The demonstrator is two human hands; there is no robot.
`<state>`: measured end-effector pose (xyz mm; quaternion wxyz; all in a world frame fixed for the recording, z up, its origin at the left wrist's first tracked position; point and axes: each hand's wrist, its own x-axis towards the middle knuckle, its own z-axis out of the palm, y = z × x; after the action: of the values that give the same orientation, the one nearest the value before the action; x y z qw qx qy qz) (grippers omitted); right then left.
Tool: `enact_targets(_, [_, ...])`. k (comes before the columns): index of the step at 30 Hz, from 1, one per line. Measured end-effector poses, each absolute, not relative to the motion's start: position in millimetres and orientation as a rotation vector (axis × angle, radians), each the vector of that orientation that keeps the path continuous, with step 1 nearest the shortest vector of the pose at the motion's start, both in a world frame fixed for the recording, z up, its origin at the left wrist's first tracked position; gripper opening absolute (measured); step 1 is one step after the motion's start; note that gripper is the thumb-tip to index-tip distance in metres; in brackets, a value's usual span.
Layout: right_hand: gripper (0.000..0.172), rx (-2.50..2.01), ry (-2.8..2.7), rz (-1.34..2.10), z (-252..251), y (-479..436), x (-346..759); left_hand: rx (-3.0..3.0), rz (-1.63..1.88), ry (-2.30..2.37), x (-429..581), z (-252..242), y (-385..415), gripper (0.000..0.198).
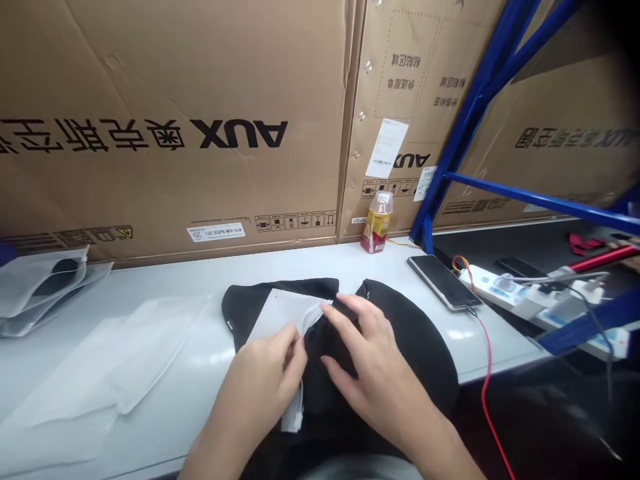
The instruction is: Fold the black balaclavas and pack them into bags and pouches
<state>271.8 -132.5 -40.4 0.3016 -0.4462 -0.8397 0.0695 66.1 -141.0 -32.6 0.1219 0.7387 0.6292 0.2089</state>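
My left hand [273,370] is closed in a pinch on the edge of a frosted white zip bag [280,312]. My right hand [367,353] has its fingers apart, with the fingertips by the bag's mouth and the thumb over black fabric [320,380]. Some dark material shows at the bag's opening between the two hands; how far it goes in is hidden. Around the bag lie a black fabric piece [240,303] on the left and a larger rounded black fabric piece [415,320] on the right.
Empty-looking frosted bags [125,353] lie at left, near filled bags [30,287]. A bottle [377,223] stands before large cartons [175,67]. On the right are a phone [443,280] with a red cable [487,387], power strips [500,287] and a blue frame [460,127].
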Motion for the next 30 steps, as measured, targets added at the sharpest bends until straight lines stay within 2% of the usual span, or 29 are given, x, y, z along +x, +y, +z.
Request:
enact_targets(3, [0.049,-0.965,-2.450,0.336,-38,-134,274,2.195,0.641,1.898,65,-34,-140,0.029])
enact_targets(6, [0.073,-0.955,-2.531,0.507,-37,-136,277,2.232,0.733,1.950,65,-32,-140,0.028])
enact_targets(7, [0.074,-0.953,-2.548,0.529,-37,-135,277,2.253,0.758,1.899,65,-29,-140,0.028])
enact_targets(12, [0.041,-0.944,-2.524,0.543,-31,-128,261,2.265,0.741,1.532,63,-18,-141,0.029])
enact_targets(16, [0.036,-1.042,-2.481,0.468,-35,-124,238,2.128,0.754,1.497,61,-18,-142,0.027])
enact_targets(19, [0.040,-0.913,-2.503,0.549,-39,-120,231,2.068,0.772,1.467,59,-18,-142,0.027])
enact_targets(24, [0.053,-0.544,-2.454,0.944,-23,-108,262,2.145,0.726,1.527,49,-21,-144,0.025])
enact_targets(28, [0.062,-0.682,-2.477,0.883,-16,-109,285,2.341,0.501,1.590,39,-34,-144,0.054])
enact_targets(30, [0.065,-0.764,-2.510,0.788,-24,-117,279,2.414,0.375,1.557,38,-40,-145,0.060])
